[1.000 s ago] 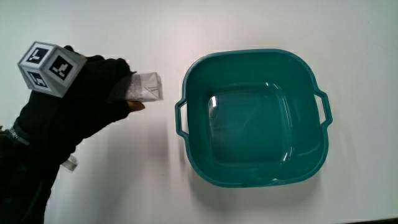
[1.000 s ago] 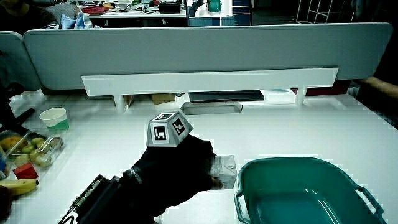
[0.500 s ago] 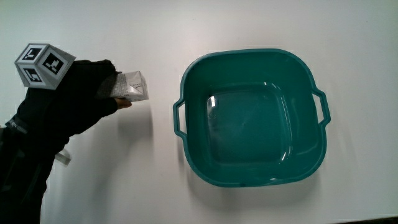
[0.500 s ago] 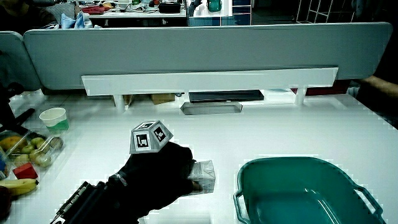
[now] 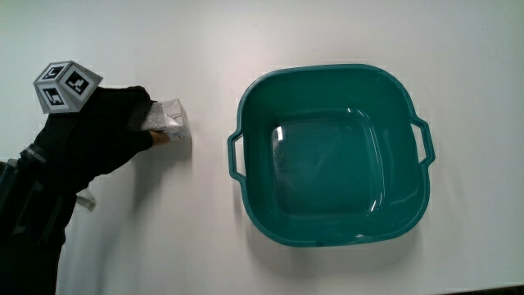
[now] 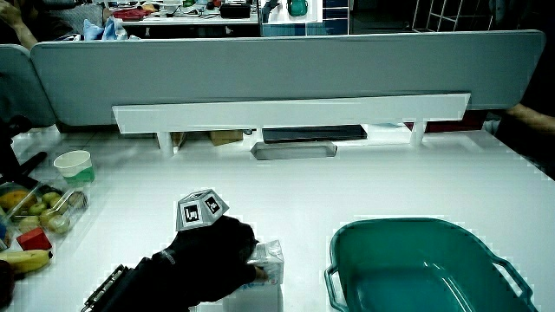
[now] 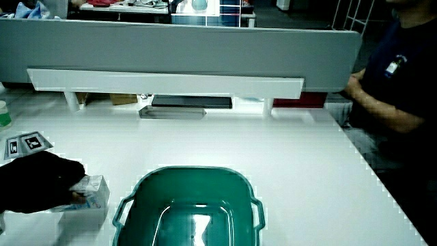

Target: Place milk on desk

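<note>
White table [image 5: 327, 33] before a grey partition [image 6: 286, 74], hand's [image 5: 102, 135] fingers around the milk carton [image 5: 170, 120] beside a teal basin [image 5: 332, 156].

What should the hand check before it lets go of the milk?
1. Hand grips the milk carton: ok.
2. Carton upright in both side views: ok.
3. Carton bottom resting on the table: cannot tell.
4. Carton apart from the teal tub, beside it: ok.
5. Carton outside the tub, not in it: ok.
</note>
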A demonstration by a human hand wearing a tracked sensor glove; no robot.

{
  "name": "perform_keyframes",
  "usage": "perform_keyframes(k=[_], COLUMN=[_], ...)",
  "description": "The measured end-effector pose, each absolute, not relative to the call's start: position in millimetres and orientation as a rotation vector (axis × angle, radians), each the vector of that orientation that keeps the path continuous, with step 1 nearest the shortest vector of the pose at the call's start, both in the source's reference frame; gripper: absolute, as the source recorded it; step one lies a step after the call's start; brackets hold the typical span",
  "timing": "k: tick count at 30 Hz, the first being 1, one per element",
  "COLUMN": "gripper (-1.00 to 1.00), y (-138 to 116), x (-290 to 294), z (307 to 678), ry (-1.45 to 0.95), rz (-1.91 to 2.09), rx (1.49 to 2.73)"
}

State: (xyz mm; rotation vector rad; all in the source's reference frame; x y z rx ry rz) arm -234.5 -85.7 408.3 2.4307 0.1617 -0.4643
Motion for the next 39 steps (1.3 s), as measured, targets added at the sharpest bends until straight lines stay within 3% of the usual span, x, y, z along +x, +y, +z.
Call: perform_keyframes(k=[19,30,39], gripper=[0.00,-0.50,-0.91], y=[-88,-81,-64], x=[-244,-246,-236], z=[421,417,367], ry=[0.099,0.103,0.100], rz=[-0.486,-0.504,-0.423], rx=[2.365,2.361,2.457])
